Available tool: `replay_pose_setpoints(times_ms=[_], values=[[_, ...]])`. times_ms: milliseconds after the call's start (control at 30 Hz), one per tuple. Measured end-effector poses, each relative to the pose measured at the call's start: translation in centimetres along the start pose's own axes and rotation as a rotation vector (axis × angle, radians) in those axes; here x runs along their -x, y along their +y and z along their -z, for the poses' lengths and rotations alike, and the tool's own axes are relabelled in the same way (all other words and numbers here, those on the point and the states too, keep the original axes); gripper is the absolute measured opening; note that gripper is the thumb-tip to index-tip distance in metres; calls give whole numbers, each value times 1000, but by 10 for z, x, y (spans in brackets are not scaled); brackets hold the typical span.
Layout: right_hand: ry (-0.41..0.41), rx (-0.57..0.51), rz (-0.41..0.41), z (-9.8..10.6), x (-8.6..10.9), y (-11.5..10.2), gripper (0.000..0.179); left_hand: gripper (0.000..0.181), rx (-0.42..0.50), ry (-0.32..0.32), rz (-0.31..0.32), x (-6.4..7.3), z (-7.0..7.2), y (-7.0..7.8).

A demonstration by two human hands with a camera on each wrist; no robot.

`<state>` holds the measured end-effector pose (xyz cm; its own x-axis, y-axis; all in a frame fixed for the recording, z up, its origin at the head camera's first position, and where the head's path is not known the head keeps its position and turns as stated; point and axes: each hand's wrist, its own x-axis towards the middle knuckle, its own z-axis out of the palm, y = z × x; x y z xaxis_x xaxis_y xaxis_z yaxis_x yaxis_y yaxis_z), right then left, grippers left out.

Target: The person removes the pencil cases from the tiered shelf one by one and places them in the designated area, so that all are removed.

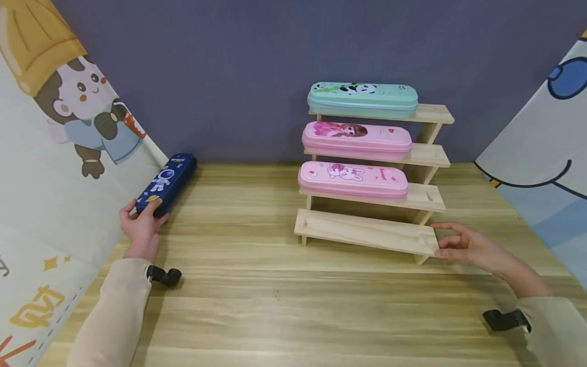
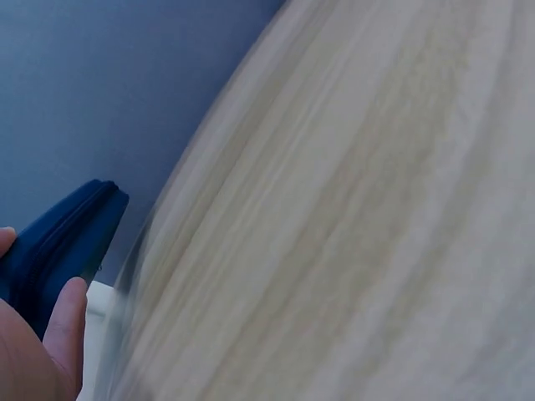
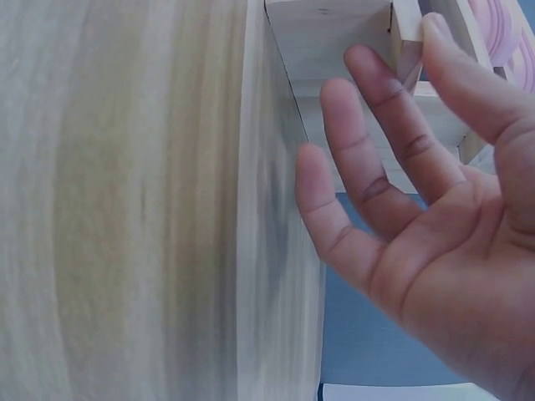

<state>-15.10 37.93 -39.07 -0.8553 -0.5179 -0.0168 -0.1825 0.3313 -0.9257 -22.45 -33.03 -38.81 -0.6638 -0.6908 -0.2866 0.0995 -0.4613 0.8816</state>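
At the far left, my left hand [image 1: 143, 229] grips the near end of a dark navy pencil case [image 1: 167, 182] with an astronaut print, thumb on top and fingers at the side. In the left wrist view the case [image 2: 71, 230] shows a seam along its side; whether it touches the table is unclear. On the right, my right hand [image 1: 468, 247] holds the right end of the lowest step of a wooden tiered stand [image 1: 367, 229]. The right wrist view shows the thumb [image 3: 456, 71] against the board's edge, the other visible fingers spread below.
On the stand's upper steps lie a mint panda case [image 1: 362, 99], a pink case with a girl print [image 1: 357, 140] and a pink rabbit case [image 1: 353, 180]. The lowest step is bare wood. A grey-blue wall [image 1: 229, 76] backs the wooden table [image 1: 275, 306]; printed cloths hang at both sides.
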Motion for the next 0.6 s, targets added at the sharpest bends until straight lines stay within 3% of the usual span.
replay_pose_setpoints(times_ms=[400,600], values=[[10,36,-18,-1,-2,-1,66,78,-45,27,26,-6,7,-2],[2,27,-8,1,0,1,66,74,-112,0,78,-7,9,1]])
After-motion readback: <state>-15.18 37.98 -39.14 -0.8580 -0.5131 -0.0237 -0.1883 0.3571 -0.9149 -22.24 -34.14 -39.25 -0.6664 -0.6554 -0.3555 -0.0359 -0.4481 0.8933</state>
